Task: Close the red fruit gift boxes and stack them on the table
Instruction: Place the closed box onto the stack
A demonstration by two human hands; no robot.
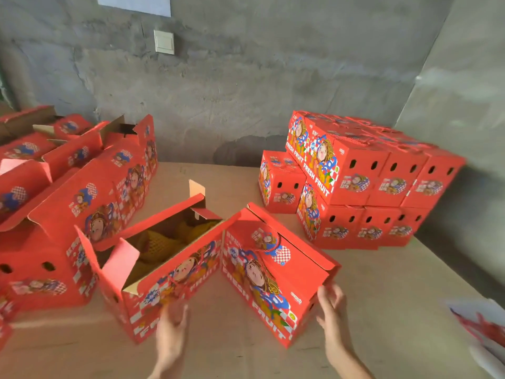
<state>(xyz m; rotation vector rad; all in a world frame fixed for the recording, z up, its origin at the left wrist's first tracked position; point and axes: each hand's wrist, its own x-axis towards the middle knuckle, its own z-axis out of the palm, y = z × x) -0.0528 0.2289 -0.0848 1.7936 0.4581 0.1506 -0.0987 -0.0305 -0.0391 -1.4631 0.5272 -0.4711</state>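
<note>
I see a rough grey wall [246,86] at the back, with a white switch [164,41] on it and a pale sheet of paper [136,4] higher up. A dark patch [246,150] sits low on it, and a side wall [464,86] meets it on the right. The counter [224,359] has a flat brown top, and the light is soft.

Seven stacked boxes [355,173], two hands [172,321]
</note>
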